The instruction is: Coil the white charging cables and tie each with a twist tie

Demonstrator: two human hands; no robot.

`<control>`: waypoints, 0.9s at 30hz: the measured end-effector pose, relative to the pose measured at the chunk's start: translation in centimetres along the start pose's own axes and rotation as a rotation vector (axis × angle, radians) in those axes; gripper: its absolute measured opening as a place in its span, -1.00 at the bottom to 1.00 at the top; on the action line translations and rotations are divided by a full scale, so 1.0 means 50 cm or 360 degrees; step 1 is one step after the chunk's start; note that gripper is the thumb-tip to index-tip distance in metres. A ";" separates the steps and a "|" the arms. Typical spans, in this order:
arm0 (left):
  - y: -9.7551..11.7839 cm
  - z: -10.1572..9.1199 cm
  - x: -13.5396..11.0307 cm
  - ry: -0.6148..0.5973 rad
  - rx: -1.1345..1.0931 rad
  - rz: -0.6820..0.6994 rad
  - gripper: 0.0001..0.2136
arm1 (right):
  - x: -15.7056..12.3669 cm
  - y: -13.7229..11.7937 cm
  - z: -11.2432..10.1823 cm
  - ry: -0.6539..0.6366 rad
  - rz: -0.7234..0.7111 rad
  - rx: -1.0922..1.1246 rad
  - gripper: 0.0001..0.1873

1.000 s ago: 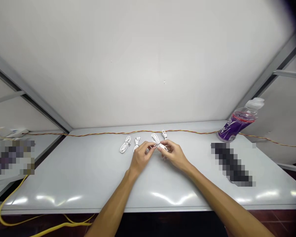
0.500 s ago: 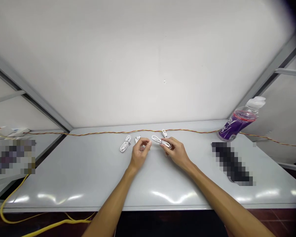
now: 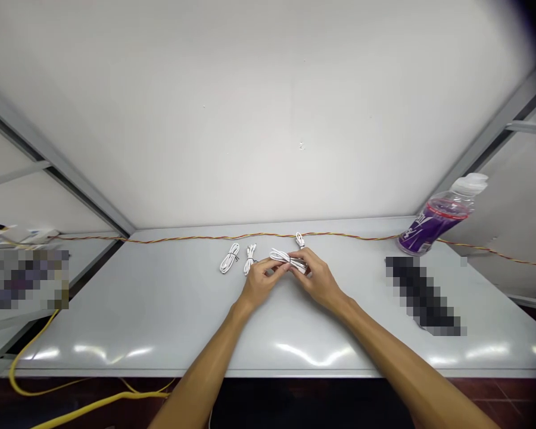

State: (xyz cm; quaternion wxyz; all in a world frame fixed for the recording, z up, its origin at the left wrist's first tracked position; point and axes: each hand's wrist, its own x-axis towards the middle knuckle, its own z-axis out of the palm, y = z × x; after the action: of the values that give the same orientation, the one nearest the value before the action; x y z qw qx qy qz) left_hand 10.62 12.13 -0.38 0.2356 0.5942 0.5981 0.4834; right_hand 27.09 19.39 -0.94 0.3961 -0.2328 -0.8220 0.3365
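Note:
A coiled white cable (image 3: 279, 255), bound at its middle with a dark tie, is held above the table between both hands. My right hand (image 3: 315, 271) pinches its right part, with the fingers closed. From the left, my left hand (image 3: 261, 280) has its thumb and fingers closed on the coil near the tie. Two more bundled white cables lie to the left: one looped cable (image 3: 229, 258) and a narrower cable bundle (image 3: 249, 258) close to my left fingers. Behind my right hand lies another small white cable bundle (image 3: 299, 239), partly covered by it.
A twisted red and yellow wire (image 3: 183, 239) runs along the back of the grey table (image 3: 138, 316). At the right stand a purple-labelled bottle (image 3: 438, 223) and a blurred dark object (image 3: 424, 298). A yellow cable (image 3: 102, 405) hangs at the lower left.
My left hand has moved right and closed on the coiled cable in my right hand. The narrower bundle at the left shows more fully. The view has shifted slightly.

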 end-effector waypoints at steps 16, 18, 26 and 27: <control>0.000 -0.018 0.003 0.0163 0.0013 -0.0089 -0.73 | 0.003 0.017 -0.003 0.0164 0.0055 0.0059 -0.69; -0.008 -0.022 0.006 0.0258 -0.0202 -0.0168 -0.73 | 0.003 0.019 -0.004 0.0177 0.0038 0.0022 -0.72; -0.021 -0.034 0.015 0.0479 -0.0628 -0.0259 -0.79 | 0.009 0.009 -0.034 0.0059 0.0045 0.0323 -0.83; -0.019 -0.035 0.014 0.0429 -0.0604 -0.0219 -0.77 | 0.011 0.008 -0.039 0.0061 0.0085 0.0398 -0.83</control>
State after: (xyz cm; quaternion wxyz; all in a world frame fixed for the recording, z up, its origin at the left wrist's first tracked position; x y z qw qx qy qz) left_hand 8.53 12.43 -0.24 0.2934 0.4274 0.5616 0.6449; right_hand 28.39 20.75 -0.07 0.4286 -0.2097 -0.7594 0.4423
